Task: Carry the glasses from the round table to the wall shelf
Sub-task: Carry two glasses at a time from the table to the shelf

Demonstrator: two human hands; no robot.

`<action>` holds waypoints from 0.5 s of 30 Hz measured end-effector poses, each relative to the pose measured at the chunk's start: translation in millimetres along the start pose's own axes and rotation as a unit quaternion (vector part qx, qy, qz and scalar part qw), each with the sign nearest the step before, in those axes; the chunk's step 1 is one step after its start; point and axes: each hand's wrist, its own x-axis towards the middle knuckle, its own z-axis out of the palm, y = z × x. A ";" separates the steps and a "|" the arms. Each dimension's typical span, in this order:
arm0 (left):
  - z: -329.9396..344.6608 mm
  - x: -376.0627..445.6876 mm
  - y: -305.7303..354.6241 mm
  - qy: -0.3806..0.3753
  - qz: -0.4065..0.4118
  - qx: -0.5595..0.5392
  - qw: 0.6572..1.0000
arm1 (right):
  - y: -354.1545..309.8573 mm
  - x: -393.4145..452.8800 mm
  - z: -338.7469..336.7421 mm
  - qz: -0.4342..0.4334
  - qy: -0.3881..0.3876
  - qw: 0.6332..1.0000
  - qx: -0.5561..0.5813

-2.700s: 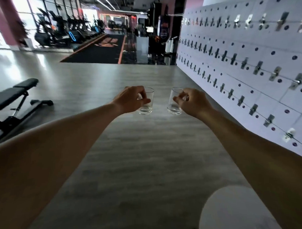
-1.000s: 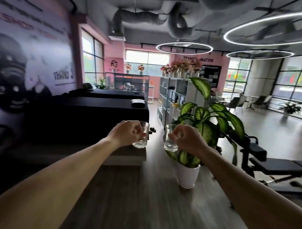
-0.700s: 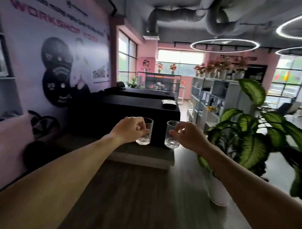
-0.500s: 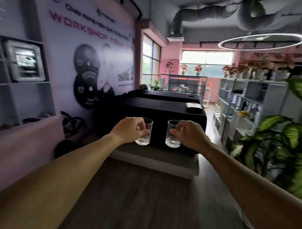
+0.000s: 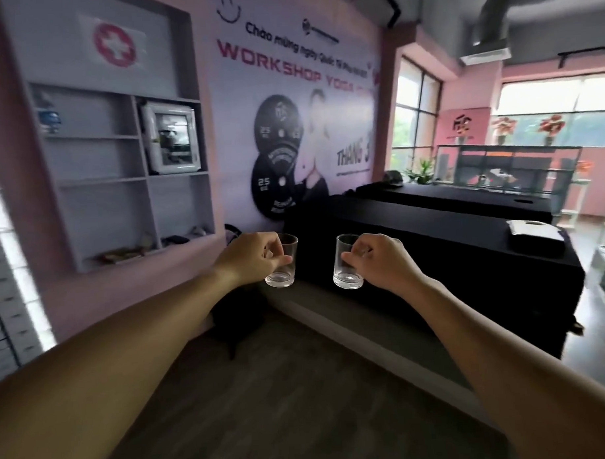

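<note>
Out in front at arm's length, the left hand (image 5: 250, 257) and right hand (image 5: 381, 261) each carry an upright glass, fingers curled tight around the left glass (image 5: 281, 264) and right glass (image 5: 347, 263). Mid-carry, seemingly; next comes a leftward approach to the wall shelf (image 5: 128, 180), well ahead.

Left glass (image 5: 282, 262): clear, straight-sided tumbler with a thick base, empty, upright, carried in the air at 9 o'clock of the right glass. Right glass (image 5: 346, 264): same type, empty, upright, level with the first, apart from it. Wall shelf (image 5: 128, 180): grey recessed unit with open compartments, at 10 o'clock of both glasses, well apart.
</note>
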 end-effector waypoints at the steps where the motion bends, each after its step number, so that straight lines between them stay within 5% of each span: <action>1: 0.0 6.4 -8.6 0.001 -0.008 0.007 1.000 | 0.3 12.3 9.2 -0.007 -0.008 1.000 0.001; 15: -1.5 146.6 -192.2 0.026 -0.085 0.017 0.996 | -39.6 211.9 167.6 -0.082 -0.067 0.994 0.017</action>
